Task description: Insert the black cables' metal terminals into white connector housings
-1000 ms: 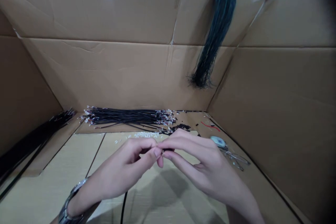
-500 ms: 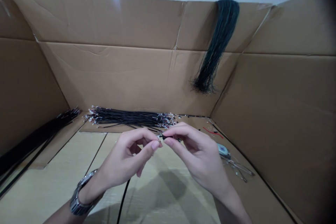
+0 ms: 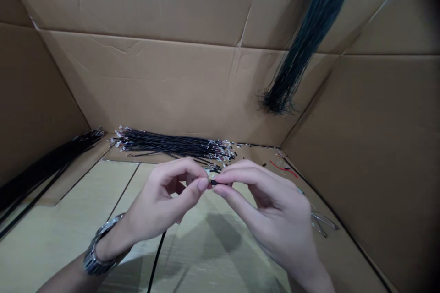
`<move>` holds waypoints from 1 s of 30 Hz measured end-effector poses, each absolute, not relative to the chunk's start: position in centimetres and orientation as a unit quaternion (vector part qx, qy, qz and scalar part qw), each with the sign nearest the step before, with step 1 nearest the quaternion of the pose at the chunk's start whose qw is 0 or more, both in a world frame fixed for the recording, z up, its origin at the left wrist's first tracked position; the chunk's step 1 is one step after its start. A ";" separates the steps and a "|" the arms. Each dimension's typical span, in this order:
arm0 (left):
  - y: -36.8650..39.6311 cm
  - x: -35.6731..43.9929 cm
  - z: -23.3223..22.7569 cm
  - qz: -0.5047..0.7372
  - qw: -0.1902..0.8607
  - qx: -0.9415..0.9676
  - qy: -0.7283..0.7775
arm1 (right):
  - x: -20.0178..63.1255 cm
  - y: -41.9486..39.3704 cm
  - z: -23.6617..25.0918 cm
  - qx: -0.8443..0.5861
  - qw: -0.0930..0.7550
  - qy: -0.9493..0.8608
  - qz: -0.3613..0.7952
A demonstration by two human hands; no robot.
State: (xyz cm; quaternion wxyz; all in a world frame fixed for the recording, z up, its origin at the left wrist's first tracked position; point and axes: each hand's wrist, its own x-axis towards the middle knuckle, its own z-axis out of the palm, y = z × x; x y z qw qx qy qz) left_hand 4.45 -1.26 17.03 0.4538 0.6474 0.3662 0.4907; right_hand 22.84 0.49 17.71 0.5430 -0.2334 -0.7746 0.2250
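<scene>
Close together in the middle of the head view, both my hands are pinched at the fingertips. My left hand (image 3: 172,197), with a metal watch (image 3: 103,247) on its wrist, grips the end of a black cable (image 3: 157,261) between thumb and forefinger. The rest of that cable hangs out below the palm. A short black sleeve-like piece (image 3: 213,182) is held by the thumb and forefinger of my right hand (image 3: 264,206). It meets the left fingertips, where a tiny yellowish bit shows. Whether the piece sits around the cable end I cannot tell.
Cardboard walls (image 3: 154,82) enclose the work surface (image 3: 120,192). A bundle of black cables (image 3: 168,142) lies along the back; another bundle (image 3: 44,165) lies left. Dark green thin wires (image 3: 309,50) hang at the back right. A red wire (image 3: 283,169) and thin metal tool loops (image 3: 323,222) lie right.
The view has tilted downward. My right hand has shifted its grip, and the black piece now lines up with my left fingertips. The right hand covers more of the light-blue object behind it.
</scene>
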 end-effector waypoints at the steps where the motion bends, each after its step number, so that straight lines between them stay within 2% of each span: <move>1: -1.3 4.4 17.0 0.492 0.452 0.648 0.364 | 22.9 0.5 17.7 -0.236 0.543 -0.774 0.224; 6: -1.4 4.6 16.9 0.487 0.461 0.650 0.358 | 23.1 0.4 17.6 -0.217 0.543 -0.777 0.233; 17: -1.8 4.5 17.4 0.445 0.471 0.666 0.370 | 23.7 0.3 17.5 -0.176 0.548 -0.798 0.179; 24: -1.8 4.1 17.6 0.395 0.548 0.645 0.357 | 23.9 0.2 17.2 -0.114 0.554 -0.808 0.164; 26: -1.9 4.2 17.9 0.391 0.528 0.660 0.363 | 24.1 0.2 17.3 -0.124 0.551 -0.809 0.163; 30: -2.5 4.3 18.3 0.388 0.390 0.730 0.406 | 24.7 0.3 17.8 -0.145 0.489 -0.844 0.166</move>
